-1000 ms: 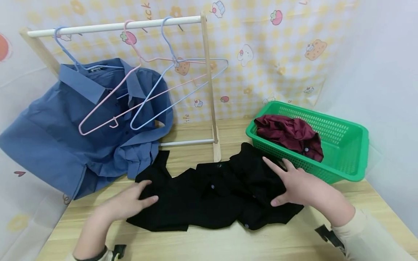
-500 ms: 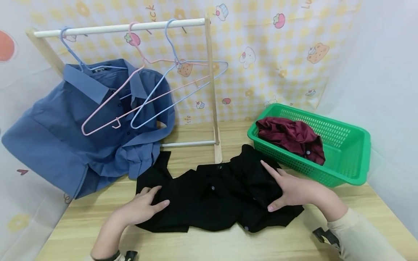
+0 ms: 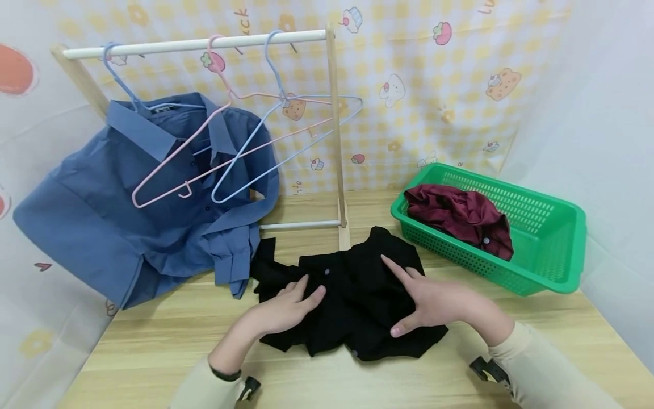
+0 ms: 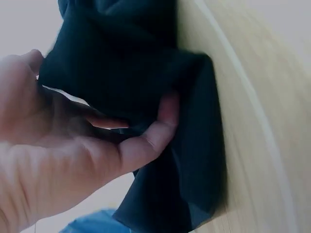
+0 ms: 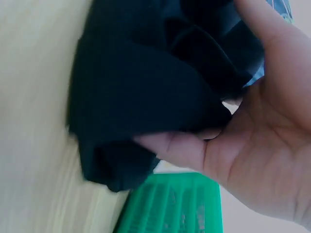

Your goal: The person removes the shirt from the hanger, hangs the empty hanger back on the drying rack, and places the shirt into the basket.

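Note:
A black buttoned shirt (image 3: 352, 307) lies bunched on the wooden table. My left hand (image 3: 278, 307) rests on its left part, thumb and fingers spread apart. In the left wrist view the thumb (image 4: 155, 133) presses against the dark cloth (image 4: 121, 58). On the shirt's right side lies my right hand (image 3: 434, 304), fingers spread, with the index finger reaching toward the top. The right wrist view has that thumb (image 5: 177, 148) flat along a fold of black fabric (image 5: 136, 92); the other fingers are mostly hidden.
A white-barred rack (image 3: 204, 42) stands at the back left, holding a blue shirt (image 3: 168, 147) on a hanger, plus a pink hanger (image 3: 168, 193) and a light blue hanger (image 3: 250, 190). To the right sits a green basket (image 3: 552, 272) containing a maroon garment (image 3: 460, 213).
My left hand has moved right, and the black shirt's left side has gathered inward with it. My right hand has shifted slightly left, staying on the cloth.

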{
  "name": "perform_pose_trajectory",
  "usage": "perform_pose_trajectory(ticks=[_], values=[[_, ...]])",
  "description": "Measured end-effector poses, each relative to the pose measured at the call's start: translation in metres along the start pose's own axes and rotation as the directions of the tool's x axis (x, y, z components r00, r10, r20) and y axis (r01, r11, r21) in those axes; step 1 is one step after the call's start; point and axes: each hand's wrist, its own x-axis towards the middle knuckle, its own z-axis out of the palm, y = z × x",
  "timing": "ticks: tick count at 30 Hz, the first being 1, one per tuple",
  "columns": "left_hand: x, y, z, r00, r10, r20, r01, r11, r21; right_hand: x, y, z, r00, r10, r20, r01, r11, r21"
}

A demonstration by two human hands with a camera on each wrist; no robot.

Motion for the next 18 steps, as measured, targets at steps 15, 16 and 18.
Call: perform_pose_trajectory(ticks=[15, 16, 18], values=[[0.017, 0.052, 0.031, 0.824, 0.412, 0.389, -0.284, 0.894, -0.347, 0.02, -0.032, 0.031, 0.988, -0.127, -0.09, 0.132, 0.99, 0.055], [0.016, 0.053, 0.031, 0.817, 0.42, 0.394, -0.307, 0.896, -0.32, 0.02, -0.032, 0.033, 0.983, -0.127, -0.13, 0.132, 0.991, 0.027], [0.013, 0.055, 0.03, 0.812, 0.438, 0.386, -0.353, 0.895, -0.273, 0.021, -0.032, 0.034, 0.967, -0.131, -0.217, 0.134, 0.991, 0.0]])
